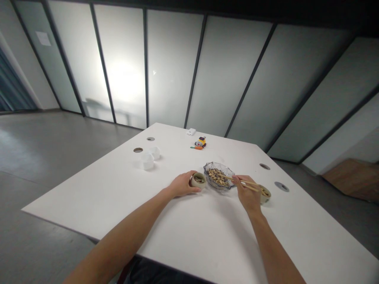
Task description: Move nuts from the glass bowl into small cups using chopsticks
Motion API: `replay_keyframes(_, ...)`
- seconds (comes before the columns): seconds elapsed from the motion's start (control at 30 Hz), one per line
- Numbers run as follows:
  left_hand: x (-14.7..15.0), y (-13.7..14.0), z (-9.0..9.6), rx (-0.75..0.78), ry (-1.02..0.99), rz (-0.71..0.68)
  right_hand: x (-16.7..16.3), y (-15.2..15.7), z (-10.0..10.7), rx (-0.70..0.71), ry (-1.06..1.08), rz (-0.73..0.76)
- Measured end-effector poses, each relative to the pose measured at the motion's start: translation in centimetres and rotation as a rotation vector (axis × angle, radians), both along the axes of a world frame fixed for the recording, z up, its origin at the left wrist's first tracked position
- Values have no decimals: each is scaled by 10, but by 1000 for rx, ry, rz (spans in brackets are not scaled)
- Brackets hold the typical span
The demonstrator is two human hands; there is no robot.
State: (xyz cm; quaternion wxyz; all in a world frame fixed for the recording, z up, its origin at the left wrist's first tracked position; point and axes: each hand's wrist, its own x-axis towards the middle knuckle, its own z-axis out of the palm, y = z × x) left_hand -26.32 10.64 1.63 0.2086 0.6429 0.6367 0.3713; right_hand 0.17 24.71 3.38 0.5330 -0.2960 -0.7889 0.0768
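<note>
My left hand [182, 184] is curled around a small pale cup [193, 182] standing on the white table, with some thin brownish pieces inside it. In my right hand [247, 196] I hold a pair of wooden chopsticks [251, 183]. Their tips reach into a clear, faceted glass bowl [227, 169] that contains many tan nut-like pieces [218, 177], perhaps peanuts. Whether the tips pinch a piece is too small to tell. Just beyond my right hand sits a second pale cup [265, 198] with light pieces in it, partly covered by the hand.
Two clear plastic containers [147, 161] stand on the left of the white table [118, 197]. Toward the far edge are a yellow toy vehicle [201, 141], an orange carrot-like item [197, 148] and a white box [191, 131]. Round cable holes [282, 186] open in the tabletop.
</note>
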Motion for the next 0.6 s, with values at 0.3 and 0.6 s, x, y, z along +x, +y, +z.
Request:
replay_keyframes(0.3,1,1,1,-1,4,2,3,5,-2,-98,103,-85)
replay_keyframes(0.6,0,3,1,-20,24,14,-2,8,-1,-495,493,75)
